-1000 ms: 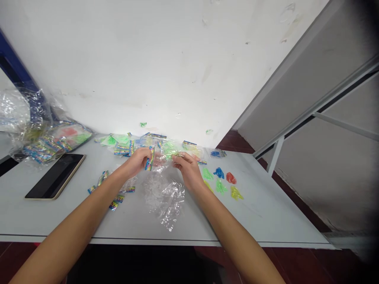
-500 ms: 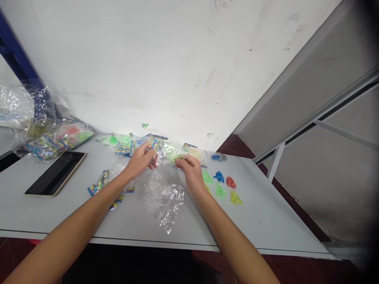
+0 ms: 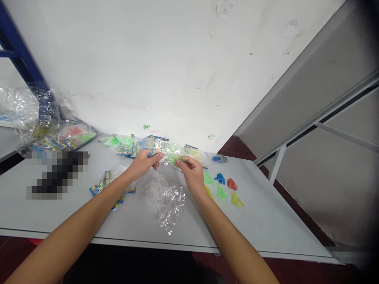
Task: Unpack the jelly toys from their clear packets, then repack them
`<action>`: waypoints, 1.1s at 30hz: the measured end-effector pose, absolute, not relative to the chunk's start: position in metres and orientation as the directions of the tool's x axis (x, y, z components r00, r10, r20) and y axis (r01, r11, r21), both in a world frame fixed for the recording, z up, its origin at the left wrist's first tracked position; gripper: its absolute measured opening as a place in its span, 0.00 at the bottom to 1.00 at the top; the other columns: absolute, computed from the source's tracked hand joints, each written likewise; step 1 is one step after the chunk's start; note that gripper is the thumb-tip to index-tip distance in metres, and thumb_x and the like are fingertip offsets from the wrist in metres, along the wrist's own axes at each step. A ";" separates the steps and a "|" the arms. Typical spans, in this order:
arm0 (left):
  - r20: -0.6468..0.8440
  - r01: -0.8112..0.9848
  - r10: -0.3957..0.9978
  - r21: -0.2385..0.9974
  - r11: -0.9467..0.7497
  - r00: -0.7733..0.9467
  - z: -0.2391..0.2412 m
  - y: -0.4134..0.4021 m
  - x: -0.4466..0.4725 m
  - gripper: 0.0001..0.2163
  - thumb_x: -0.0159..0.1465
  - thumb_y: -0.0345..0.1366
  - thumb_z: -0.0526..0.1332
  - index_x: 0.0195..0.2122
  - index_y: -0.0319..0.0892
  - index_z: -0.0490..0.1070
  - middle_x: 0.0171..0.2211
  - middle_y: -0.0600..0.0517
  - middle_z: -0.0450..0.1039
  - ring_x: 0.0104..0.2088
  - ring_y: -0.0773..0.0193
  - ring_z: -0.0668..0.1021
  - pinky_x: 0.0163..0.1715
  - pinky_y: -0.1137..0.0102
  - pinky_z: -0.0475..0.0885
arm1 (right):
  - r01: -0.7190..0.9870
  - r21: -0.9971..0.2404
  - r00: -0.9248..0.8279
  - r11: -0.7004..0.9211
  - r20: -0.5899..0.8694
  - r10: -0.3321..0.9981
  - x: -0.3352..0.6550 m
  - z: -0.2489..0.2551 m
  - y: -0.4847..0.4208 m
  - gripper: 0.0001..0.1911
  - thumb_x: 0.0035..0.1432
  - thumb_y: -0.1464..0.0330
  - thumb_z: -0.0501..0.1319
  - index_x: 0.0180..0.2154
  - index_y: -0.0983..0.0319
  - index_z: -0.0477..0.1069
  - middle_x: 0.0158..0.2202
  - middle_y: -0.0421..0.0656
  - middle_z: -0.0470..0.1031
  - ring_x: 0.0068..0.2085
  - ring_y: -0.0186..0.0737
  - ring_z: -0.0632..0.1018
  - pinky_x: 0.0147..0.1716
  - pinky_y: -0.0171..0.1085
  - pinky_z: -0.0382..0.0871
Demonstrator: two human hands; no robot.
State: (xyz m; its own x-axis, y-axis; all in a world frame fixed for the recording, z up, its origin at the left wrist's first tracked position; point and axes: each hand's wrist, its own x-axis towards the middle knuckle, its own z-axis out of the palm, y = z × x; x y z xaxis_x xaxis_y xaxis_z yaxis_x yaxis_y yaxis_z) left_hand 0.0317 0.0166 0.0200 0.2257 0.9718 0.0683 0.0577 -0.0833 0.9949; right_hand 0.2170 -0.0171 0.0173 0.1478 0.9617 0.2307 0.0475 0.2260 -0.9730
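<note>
Clear bag (image 3: 171, 154) of green jelly toys, between the hands near the bench (image 3: 260, 225) back edge. Right hand (image 3: 192, 174) pinches bag, thumb against fingers; left hand (image 3: 144, 165) grip pressed on printed strip (image 3: 155, 148). Crumpled film (image 3: 164, 203) lies below, toward front edge.

The small paper strip (image 3: 156, 147) in the middle has a rainbow pattern of blue, yellow and pink. The packet (image 3: 172, 154) beside it is clear, with bright green inside. To the right, the small jelly shapes (image 3: 221, 186) are blue, red, yellow and green. The table (image 3: 260, 225) is pale grey.
</note>
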 end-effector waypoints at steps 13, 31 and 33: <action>0.102 0.070 0.975 0.991 -0.118 0.195 0.012 0.021 0.034 0.17 0.57 0.50 0.62 0.29 0.38 0.75 0.25 0.49 0.73 0.26 0.65 0.74 0.24 0.71 0.71 | -0.326 -0.944 -0.001 0.053 0.057 0.998 0.225 0.017 -0.012 0.08 0.44 0.65 0.73 0.23 0.60 0.77 0.28 0.39 0.72 0.35 0.36 0.73 0.45 0.43 0.73; 0.116 0.181 0.985 0.974 -0.139 0.128 0.007 0.021 0.036 0.16 0.58 0.49 0.60 0.30 0.39 0.75 0.24 0.50 0.73 0.25 0.65 0.74 0.23 0.72 0.69 | -0.277 -0.958 -0.106 0.068 0.101 0.989 0.223 0.017 -0.014 0.08 0.46 0.65 0.71 0.24 0.60 0.73 0.27 0.38 0.69 0.33 0.36 0.70 0.38 0.38 0.67; 0.142 0.182 0.981 0.969 -0.165 0.133 0.005 0.022 0.036 0.17 0.58 0.50 0.60 0.32 0.39 0.76 0.23 0.51 0.72 0.24 0.64 0.74 0.23 0.71 0.69 | -0.185 -0.978 -0.132 0.100 0.126 0.983 0.223 0.016 -0.015 0.09 0.48 0.63 0.70 0.24 0.59 0.74 0.26 0.37 0.69 0.32 0.36 0.69 0.37 0.38 0.66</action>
